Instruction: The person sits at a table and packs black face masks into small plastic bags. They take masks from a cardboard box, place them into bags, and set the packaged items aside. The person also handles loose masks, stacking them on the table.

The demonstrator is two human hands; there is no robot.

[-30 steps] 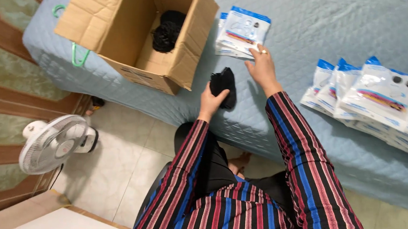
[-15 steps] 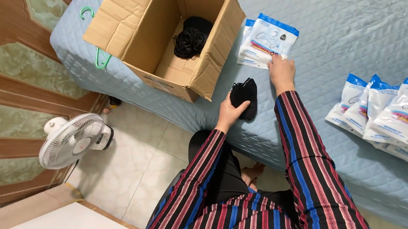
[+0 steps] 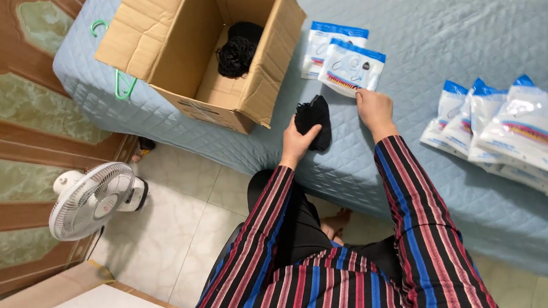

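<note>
My left hand (image 3: pixel 299 140) grips a small black bundle of fabric (image 3: pixel 314 117) lying on the light blue quilted bed (image 3: pixel 424 29). My right hand (image 3: pixel 375 108) rests on the lower edge of a white plastic packet with a blue top (image 3: pixel 351 68), fingers curled onto it. A second like packet (image 3: pixel 322 41) lies partly under it. Both sleeves are striped red, blue and black.
An open cardboard box (image 3: pixel 185 45) holding more black items (image 3: pixel 238 47) stands on the bed's left. A pile of several white and blue packets (image 3: pixel 514 126) lies at the right. Green hangers (image 3: pixel 121 82) hang off the bed. A white fan (image 3: pixel 91 199) stands on the tiled floor.
The view has shifted so the bed and box sit lower and nearer. My left hand keeps the black bundle; my right hand stays on the packet.
</note>
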